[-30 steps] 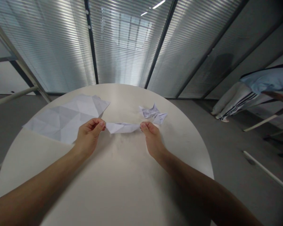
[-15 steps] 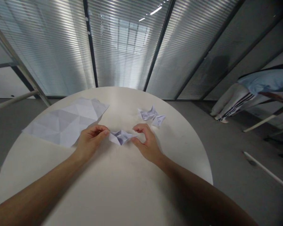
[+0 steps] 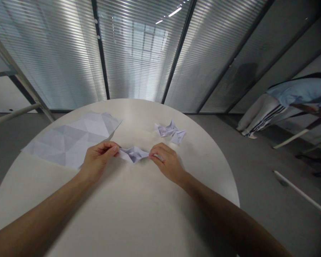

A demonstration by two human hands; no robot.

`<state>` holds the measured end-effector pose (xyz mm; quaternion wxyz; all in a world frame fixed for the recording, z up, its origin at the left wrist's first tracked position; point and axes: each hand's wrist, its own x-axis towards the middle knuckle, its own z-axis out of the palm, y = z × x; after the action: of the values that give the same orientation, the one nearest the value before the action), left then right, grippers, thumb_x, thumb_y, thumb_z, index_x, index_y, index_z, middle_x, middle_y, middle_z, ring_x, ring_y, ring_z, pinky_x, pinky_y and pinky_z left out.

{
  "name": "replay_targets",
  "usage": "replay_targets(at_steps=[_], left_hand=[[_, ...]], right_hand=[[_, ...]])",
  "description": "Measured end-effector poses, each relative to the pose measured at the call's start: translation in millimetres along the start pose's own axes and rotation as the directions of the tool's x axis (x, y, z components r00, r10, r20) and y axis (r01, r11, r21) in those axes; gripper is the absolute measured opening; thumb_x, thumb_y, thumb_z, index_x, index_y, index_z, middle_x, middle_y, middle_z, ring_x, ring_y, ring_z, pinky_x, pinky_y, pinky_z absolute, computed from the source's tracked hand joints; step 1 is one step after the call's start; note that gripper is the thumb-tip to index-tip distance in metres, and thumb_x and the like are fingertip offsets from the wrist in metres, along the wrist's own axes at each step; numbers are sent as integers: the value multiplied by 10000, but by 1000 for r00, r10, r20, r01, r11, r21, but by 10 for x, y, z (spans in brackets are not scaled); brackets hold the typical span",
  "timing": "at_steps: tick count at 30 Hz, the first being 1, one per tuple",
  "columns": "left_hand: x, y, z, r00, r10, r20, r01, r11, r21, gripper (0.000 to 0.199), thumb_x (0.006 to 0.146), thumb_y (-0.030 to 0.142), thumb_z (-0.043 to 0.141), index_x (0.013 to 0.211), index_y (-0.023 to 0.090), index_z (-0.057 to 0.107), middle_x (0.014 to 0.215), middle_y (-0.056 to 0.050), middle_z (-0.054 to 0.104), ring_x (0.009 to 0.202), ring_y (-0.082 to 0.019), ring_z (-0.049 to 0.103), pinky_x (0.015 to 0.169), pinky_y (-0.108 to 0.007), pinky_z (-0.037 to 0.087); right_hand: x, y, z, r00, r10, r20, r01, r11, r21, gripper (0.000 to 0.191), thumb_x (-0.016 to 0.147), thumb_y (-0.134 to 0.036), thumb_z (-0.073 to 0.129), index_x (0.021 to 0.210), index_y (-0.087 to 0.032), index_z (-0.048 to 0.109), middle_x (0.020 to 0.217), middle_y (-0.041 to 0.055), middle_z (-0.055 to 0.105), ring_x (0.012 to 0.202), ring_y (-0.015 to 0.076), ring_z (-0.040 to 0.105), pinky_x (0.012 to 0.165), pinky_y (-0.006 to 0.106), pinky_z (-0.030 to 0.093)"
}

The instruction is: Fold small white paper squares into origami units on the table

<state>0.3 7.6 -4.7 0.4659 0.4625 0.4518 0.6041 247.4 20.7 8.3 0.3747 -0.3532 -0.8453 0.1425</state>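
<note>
Mid-frame, left hand and right hand are pinching the folded paper at opposite ends, seemingly shaping it; the next move is likely needing even pressure.

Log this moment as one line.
left hand: pinches folded paper at left end | right hand: pinches its right end | creased paper sheet: left on white table

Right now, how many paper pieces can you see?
3: a creased sheet beyond the left hand, a folded paper held by its ends, another folded paper beyond the right hand; overlaps could hide more.
</note>
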Motion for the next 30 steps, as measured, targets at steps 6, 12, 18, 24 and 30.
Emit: replay_targets(at_steps=[6,12,18,24,30], left_hand=[[23,40,11,996,-36,-77,28,994,-102,233,635,343,767,697,165,630,678,11,597,613,-97,550,619,-231,448],[17,-8,4,999,15,-46,-15,1000,-1,179,688,322,733,727,174,639,688,8,599,627,-95,530,624,-220,429],[18,14,-2,997,30,-77,-28,999,35,190,673,332,729,723,181,625,664,6,590,592,-106,507,571,-229,414],[18,0,-17,998,40,-57,-37,998,58,155,688,319,714,717,191,632,657,13,588,588,-104,501,573,-232,403],[14,-4,-29,997,43,-59,-41,998,41,144,690,308,719,719,192,640,648,13,585,589,-99,497,565,-226,399]], right_hand=[[9,41,-22,997,75,-19,-77,995,-66,84,859,-165,550,802,-208,594,814,36,619,800,178,566,750,309,441],[35,31,-40,997,45,-69,-55,987,-150,92,875,-184,530,812,-207,593,813,46,631,809,188,569,757,316,438],[74,264,-292,953,139,-269,-223,923,-314,79,870,-211,511,835,-207,582,849,55,624,813,200,572,754,319,431],[72,413,-457,924,221,-312,-355,799,-485,91,846,-185,514,786,-198,581,802,60,637,750,201,565,704,318,402],[57,406,-475,928,298,-224,-370,663,-650,98,832,-175,535,752,-204,584,762,49,647,732,209,568,653,316,352]])
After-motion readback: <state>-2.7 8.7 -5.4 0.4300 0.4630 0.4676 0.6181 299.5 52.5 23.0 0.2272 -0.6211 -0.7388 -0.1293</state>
